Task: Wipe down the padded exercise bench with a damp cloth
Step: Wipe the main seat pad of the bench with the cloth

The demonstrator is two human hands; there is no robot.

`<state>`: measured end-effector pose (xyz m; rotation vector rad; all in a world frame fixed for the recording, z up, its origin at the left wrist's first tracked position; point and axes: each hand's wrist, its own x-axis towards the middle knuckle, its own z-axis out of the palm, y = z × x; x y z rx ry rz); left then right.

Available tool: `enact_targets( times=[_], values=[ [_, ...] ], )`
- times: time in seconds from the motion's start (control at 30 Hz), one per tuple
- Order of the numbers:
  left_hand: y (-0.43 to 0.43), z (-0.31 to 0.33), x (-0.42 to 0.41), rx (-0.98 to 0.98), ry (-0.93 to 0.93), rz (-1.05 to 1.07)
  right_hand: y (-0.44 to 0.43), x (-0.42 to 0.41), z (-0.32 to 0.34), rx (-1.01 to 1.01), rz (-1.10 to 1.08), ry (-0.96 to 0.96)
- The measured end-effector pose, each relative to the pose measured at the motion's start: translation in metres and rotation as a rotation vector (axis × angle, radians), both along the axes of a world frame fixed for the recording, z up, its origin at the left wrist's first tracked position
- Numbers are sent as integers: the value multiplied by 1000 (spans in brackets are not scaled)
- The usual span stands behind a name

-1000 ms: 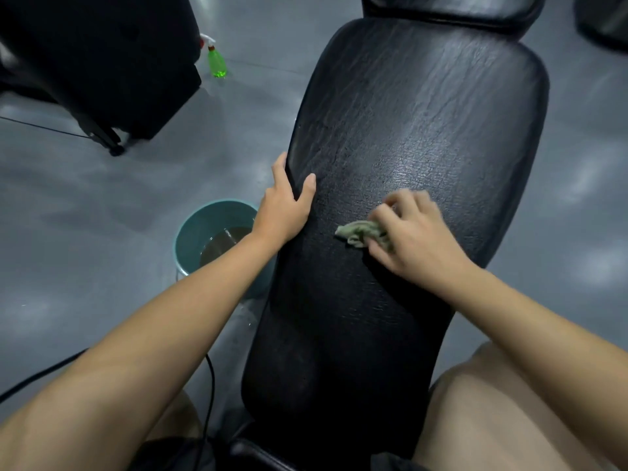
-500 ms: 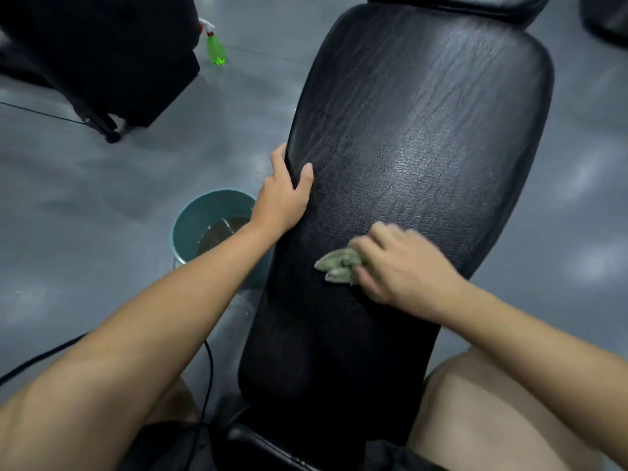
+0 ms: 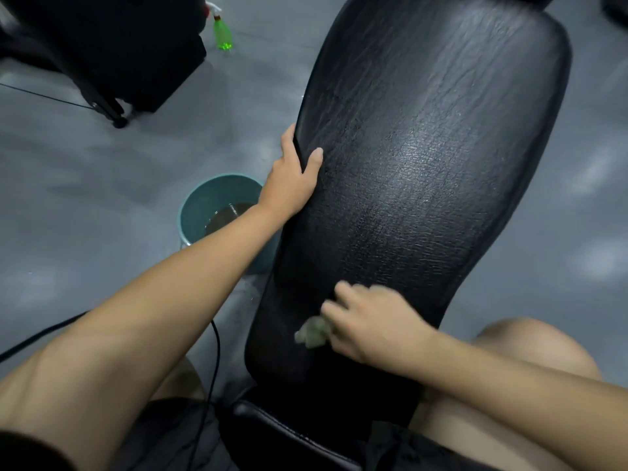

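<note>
Over the grey floor (image 3: 102, 185), the left hand (image 3: 292, 180) clasps the padded bench (image 3: 424, 171) by its edge, and the right hand (image 3: 372, 321) bunches the seemingly soft, limp cloth (image 3: 314, 332) under its fingers.

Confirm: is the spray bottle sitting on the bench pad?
No, the green spray bottle stands on the grey floor, apart from the bench pad.
</note>
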<state>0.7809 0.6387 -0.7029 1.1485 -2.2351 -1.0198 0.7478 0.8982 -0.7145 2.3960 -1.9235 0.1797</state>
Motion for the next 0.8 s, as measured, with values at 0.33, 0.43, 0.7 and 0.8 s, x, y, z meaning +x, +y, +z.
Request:
enact_targets(
  times=[0.33, 0.43, 0.7, 0.8],
  values=[
    [36, -20, 39, 25, 54, -92, -3, 20, -5, 3, -65, -38],
    [46, -24, 49, 56, 45, -83, 9, 41, -16, 109, 84, -39],
    [44, -27, 51, 84, 78, -64, -17, 2, 8, 3, -10, -72],
    [45, -24, 51, 110, 72, -70, 11, 35, -7, 202, 299, -104]
  ],
)
